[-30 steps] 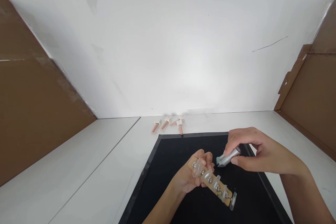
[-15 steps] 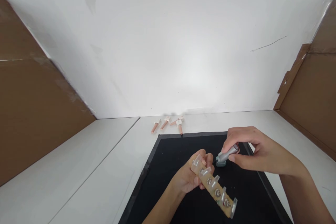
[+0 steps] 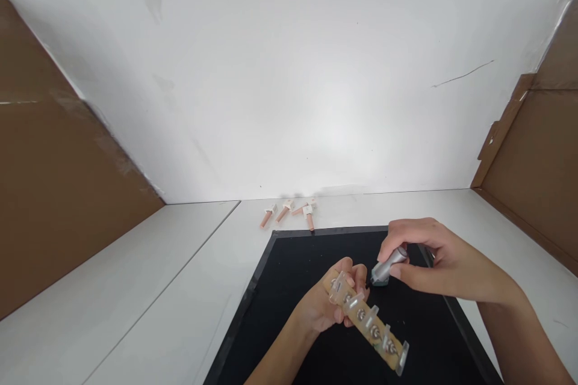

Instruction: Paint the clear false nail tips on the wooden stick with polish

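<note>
My left hand (image 3: 323,307) is closed round the upper end of a narrow wooden strip (image 3: 368,329), which slants down to the right. Several clear plastic tabs and round metal pieces line its face. In my right hand (image 3: 433,261), thumb and fingers pinch the silver handle (image 3: 392,262) of a small tool. Its dark, thin tip points left and down, close to the fingertips of my left hand; whether they touch I cannot tell. A small teal item (image 3: 380,280) shows just behind and under the handle, partly covered by it.
Several pinkish sticks with white block ends (image 3: 283,213) lie on the white table beyond the black mat (image 3: 307,246). A white wall (image 3: 307,102) rises behind. Brown cardboard panels stand at the left (image 3: 67,174) and right (image 3: 537,150).
My right hand has shifted slightly left with the silver-handled tool, bringing its dark tip nearer my left fingers. The wooden strip has turned a little in my left hand.
</note>
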The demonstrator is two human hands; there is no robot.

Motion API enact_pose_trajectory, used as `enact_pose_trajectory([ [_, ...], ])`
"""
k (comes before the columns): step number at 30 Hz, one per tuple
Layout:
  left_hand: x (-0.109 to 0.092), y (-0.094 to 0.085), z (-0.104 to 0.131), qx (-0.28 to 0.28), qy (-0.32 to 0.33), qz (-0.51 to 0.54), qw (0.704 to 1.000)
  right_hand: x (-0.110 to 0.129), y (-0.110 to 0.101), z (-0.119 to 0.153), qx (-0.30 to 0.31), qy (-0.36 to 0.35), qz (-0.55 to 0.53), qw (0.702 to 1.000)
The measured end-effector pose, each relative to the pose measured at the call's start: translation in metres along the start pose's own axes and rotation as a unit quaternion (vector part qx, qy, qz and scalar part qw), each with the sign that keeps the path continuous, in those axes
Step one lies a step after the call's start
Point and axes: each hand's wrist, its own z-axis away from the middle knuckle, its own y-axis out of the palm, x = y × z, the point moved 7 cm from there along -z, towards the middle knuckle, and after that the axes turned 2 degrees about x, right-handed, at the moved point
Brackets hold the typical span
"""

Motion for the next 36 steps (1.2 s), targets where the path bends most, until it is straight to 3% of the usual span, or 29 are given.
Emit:
enact_pose_trajectory([
  [8, 0.005, -0.014, 0.0, -0.087, -0.021, -0.075, 0.993, 0.009, 0.012, -0.005, 0.041, -0.047, -0.037, 0.997],
  [15, 0.003, -0.004, -0.001, -0.004, 0.006, -0.028, 1.0, -0.001, 0.003, 0.0, -0.003, 0.001, -0.003, 1.0],
  [22, 0.005, -0.011, 0.0, -0.044, 0.003, -0.042, 0.998, 0.005, 0.01, -0.003, 0.023, -0.028, -0.02, 0.999],
  [29, 0.001, -0.001, -0.001, 0.012, 0.006, 0.004, 1.0, -0.001, 0.004, -0.002, -0.008, 0.004, 0.015, 1.0],
  [36, 0.003, -0.002, -0.001, -0.004, -0.032, 0.034, 0.999, 0.007, 0.003, -0.003, -0.019, -0.048, -0.011, 0.999],
])
